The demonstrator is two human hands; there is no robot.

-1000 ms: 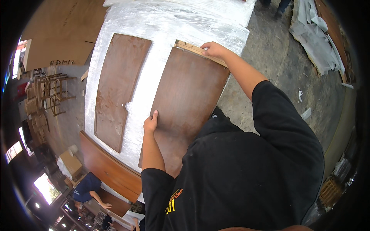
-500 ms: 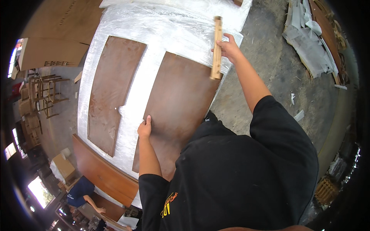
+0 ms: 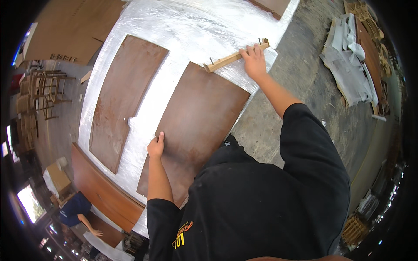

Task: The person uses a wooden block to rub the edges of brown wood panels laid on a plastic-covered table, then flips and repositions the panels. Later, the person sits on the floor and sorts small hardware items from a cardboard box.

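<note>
My right hand (image 3: 255, 63) is closed around a light wooden strip (image 3: 226, 61) with thin upright pins and small blocks at its ends. The strip lies slantwise along the far end of a brown wooden panel (image 3: 198, 113); whether it rests on the panel cannot be told. My left hand (image 3: 156, 146) grips the panel's left edge, thumb on top and fingers partly hidden. A second brown panel (image 3: 126, 95) lies to the left, with a small white spot at its right edge. Both panels lie on a surface wrapped in clear plastic film (image 3: 174, 39).
An orange-brown board (image 3: 104, 187) stands along the near left side. Beyond it a co-worker in a dark shirt (image 3: 76, 209) reaches over another panel. A large cardboard box (image 3: 72, 30), wooden stools (image 3: 54, 89) and a stack with grey sheeting (image 3: 348, 65) stand around.
My right hand has turned the wooden strip from nearly upright in the picture to a slant across the panel's far end. My left hand keeps its hold on the panel's edge.
</note>
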